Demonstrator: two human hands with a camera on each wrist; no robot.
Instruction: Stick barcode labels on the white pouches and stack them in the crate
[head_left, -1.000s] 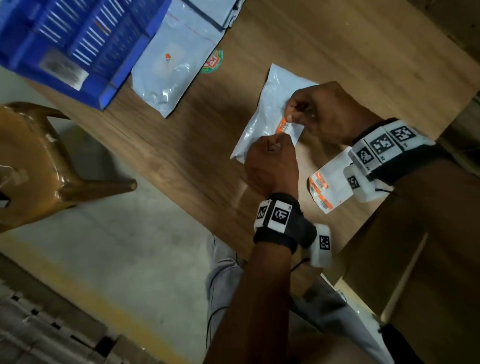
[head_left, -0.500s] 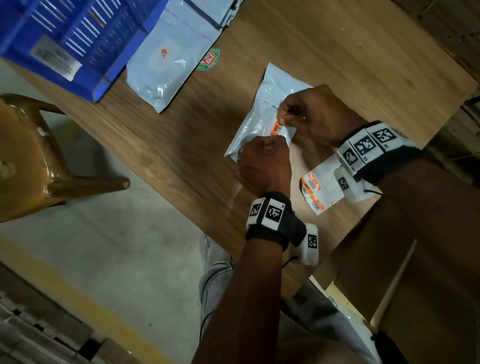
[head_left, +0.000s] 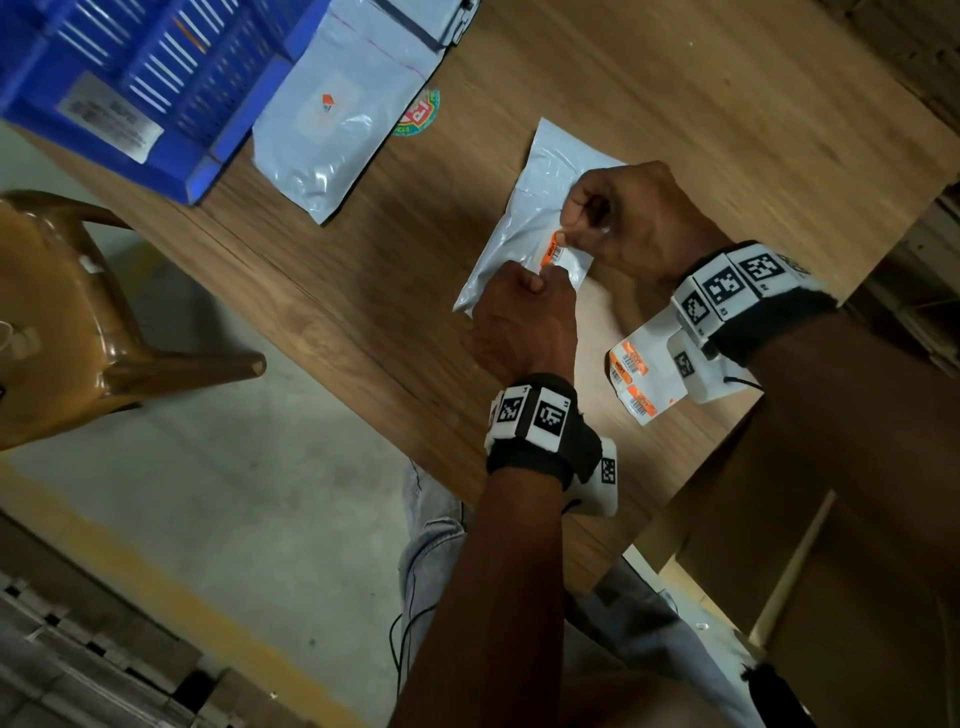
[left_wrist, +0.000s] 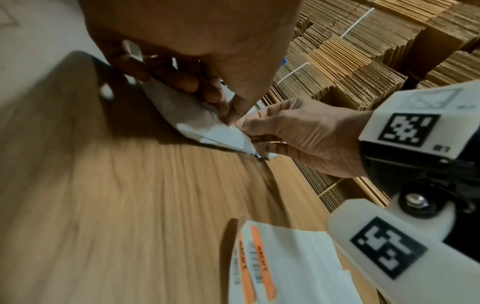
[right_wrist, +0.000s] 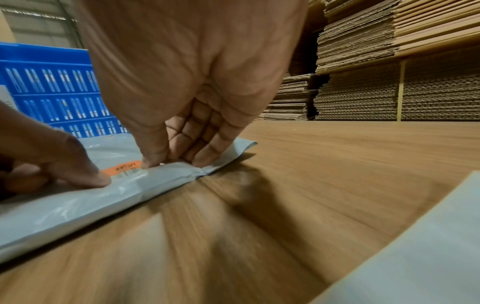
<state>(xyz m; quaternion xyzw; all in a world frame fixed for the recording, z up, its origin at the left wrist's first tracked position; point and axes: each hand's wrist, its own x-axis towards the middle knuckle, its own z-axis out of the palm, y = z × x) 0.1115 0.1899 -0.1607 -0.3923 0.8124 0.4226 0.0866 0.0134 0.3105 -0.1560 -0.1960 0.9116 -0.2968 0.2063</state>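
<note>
White pouch (head_left: 524, 228), table's near edge: light, limp, slippery film; grasp edges. Both hands pinch barcode label (head_left: 554, 253).

A packing warehouse: stacks of flattened cardboard (right_wrist: 363, 41) (bundled with straps) rise behind the wooden table (right_wrist: 337, 154), and a blue crate (head_left: 130, 78) sits at its corner.
</note>
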